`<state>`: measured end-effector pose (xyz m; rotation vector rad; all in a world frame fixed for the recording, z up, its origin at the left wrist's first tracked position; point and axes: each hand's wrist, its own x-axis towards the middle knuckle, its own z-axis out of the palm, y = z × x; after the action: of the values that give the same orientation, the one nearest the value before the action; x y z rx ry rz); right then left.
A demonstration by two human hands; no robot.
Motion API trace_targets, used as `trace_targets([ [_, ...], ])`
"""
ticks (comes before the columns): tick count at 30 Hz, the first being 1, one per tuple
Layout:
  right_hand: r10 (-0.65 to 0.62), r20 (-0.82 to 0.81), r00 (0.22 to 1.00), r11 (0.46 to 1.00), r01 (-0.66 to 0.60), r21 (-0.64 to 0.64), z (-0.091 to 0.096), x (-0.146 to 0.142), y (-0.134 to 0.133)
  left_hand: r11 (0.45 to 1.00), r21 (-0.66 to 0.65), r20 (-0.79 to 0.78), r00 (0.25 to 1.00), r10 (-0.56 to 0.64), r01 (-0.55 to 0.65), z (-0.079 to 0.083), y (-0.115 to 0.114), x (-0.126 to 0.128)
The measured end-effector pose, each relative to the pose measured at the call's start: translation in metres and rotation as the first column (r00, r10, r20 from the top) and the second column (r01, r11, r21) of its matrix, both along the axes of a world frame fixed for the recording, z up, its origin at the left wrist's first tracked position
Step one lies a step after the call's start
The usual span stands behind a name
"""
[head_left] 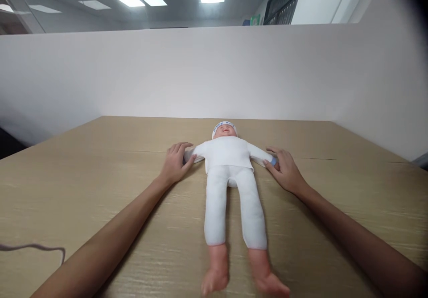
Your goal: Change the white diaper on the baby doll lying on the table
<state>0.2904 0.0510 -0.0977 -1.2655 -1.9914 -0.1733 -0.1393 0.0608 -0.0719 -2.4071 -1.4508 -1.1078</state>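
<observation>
A baby doll (229, 153) lies on its back, its head away from me and its bare feet toward me. It wears a white long-sleeved top, white trousers and a white headband (223, 124) with blue lettering. Both of its arms are spread to the sides. At the left, my left hand (175, 162) is closed round the end of one sleeve (199, 150), thumb in front and fingers behind. My right hand (284, 168) grips the other sleeve (257, 152) near its blue cuff (274, 160). The doll's hands are mostly hidden by mine.
The doll lies on a wide wood-grain table (133, 244). A white partition (167, 75) rises behind the table and along its right side. At the lower left, a thin grey cable (33, 246) runs over the tabletop near my left forearm.
</observation>
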Motion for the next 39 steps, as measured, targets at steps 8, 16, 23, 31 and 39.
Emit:
trace_targets([
  [8,-0.086,-0.172,0.981,0.989,0.105,0.102,0.007,0.001,-0.007,0.996,0.060,0.096,0.993,-0.071,0.065,-0.002,0.000,-0.010],
  [16,0.104,-0.064,0.992,0.987,-0.095,0.133,0.006,-0.032,-0.072,0.995,-0.003,0.191,0.976,-0.099,0.102,0.003,-0.061,0.013],
  [23,0.363,-0.013,0.932,0.923,-0.357,0.141,0.014,-0.070,-0.212,0.959,-0.043,0.316,0.914,-0.253,0.280,0.015,-0.233,0.082],
  [31,0.523,0.323,0.789,0.821,-0.568,0.058,-0.013,-0.069,-0.369,0.723,0.019,0.210,0.704,-0.678,0.691,-0.086,-0.381,0.141],
  [39,0.037,-0.076,0.996,0.746,-0.078,-0.661,-0.123,-0.030,-0.415,0.416,-0.866,0.278,0.959,-0.060,0.277,-0.163,-0.410,0.083],
])
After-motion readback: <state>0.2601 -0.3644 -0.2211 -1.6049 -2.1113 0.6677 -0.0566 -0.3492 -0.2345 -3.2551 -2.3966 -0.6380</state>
